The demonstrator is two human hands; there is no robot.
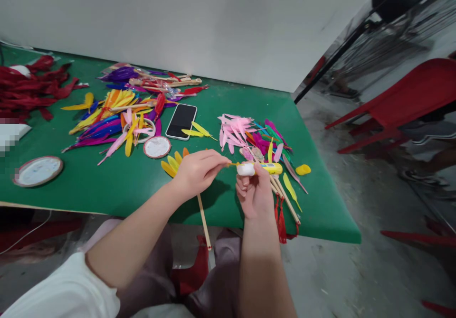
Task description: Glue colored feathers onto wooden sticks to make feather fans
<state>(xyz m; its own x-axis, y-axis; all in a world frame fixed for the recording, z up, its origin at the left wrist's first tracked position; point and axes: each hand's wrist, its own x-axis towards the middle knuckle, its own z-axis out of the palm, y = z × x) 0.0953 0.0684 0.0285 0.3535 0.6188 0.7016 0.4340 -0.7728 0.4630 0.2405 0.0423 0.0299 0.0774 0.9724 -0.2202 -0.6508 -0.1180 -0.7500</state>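
My left hand (199, 173) pinches a yellow feather, mostly hidden by the fingers; its thin quill end (233, 164) meets the white end of a glue stick (272, 168). That yellow and white glue stick lies sideways in my right hand (253, 190), whose fingers are wrapped round it. Under my left hand a fan of yellow and orange feathers (171, 164) rests on the table, its wooden stick handle (203, 218) reaching past the front edge. A yellow cap (303, 169) sits right of the glue stick.
On the green table (142, 199) lie pink feathers (235, 130), a heap of coloured feathers (117, 104), a phone (181, 121), round white discs (38, 171) and dark red material (35, 85). Sticks with red tassels (281, 220) overhang the front edge. A red chair (409, 95) stands at right.
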